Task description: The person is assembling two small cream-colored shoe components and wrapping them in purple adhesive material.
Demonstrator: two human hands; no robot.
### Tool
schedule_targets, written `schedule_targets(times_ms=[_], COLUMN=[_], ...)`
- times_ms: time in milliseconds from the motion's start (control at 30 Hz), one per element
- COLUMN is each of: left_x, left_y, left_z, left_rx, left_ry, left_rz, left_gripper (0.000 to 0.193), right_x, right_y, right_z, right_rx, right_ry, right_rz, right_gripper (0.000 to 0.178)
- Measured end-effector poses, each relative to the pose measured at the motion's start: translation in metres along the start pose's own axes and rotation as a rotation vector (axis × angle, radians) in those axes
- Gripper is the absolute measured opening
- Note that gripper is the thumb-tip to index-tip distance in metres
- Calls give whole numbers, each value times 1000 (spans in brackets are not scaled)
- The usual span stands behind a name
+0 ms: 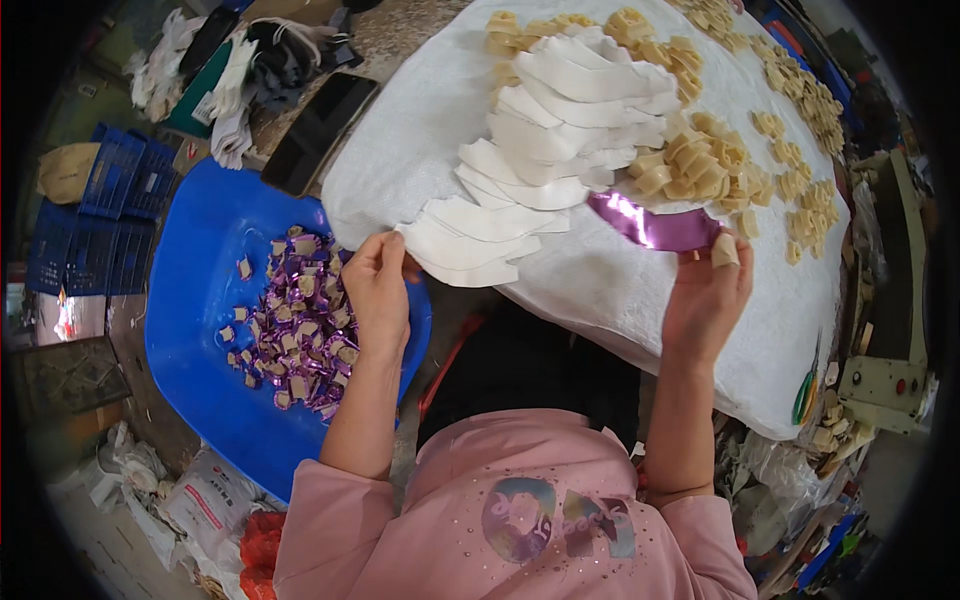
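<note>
My left hand [380, 290] pinches the near edge of a curved white strip [468, 268] at the low end of a fanned stack. The overlapping white strips [585, 110] run up the white-covered table. In my right hand [705, 305] is a shiny purple curved strip [650, 225], held by its right end, its other end beside the stack. A beige piece [725, 250] sits at the right fingertips; whether it is a finger cover or a loose part, I cannot tell. Just beyond that hand lies a heap of tan rolled pieces [700, 160].
Left of me, a blue tub [180, 330] holds many small purple-and-tan pieces [300, 330]. A dark phone [320, 130] lies beyond it. More tan pieces [805, 95] spread along the table's far right. Green-handled scissors [805, 395] are at its right edge. Blue crates [125, 190] stand far left.
</note>
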State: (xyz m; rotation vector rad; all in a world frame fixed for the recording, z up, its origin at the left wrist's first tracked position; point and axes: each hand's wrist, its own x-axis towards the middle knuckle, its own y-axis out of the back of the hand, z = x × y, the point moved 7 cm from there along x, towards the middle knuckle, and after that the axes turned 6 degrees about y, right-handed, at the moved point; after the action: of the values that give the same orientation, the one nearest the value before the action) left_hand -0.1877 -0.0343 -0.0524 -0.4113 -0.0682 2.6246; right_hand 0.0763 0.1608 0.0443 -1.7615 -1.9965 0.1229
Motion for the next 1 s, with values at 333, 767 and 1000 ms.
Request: schedule_targets(times_ms=[333, 767, 1000], left_x=[-89, -93, -102], left_y=[-90, -168, -199], left_z=[70, 5, -8], left_rx=[707, -4, -234], left_ry=[-910, 173, 453], left_rz=[-231, -725, -845], left_gripper=[29, 33, 32], right_x=[-22, 18, 14], right_y=[1, 48, 62], right_z=[-44, -34, 0], right_rx=[-405, -1086, -995], right_ry=[278, 430, 459], right_rz=[-237, -684, -640], right_gripper=[9, 49, 46])
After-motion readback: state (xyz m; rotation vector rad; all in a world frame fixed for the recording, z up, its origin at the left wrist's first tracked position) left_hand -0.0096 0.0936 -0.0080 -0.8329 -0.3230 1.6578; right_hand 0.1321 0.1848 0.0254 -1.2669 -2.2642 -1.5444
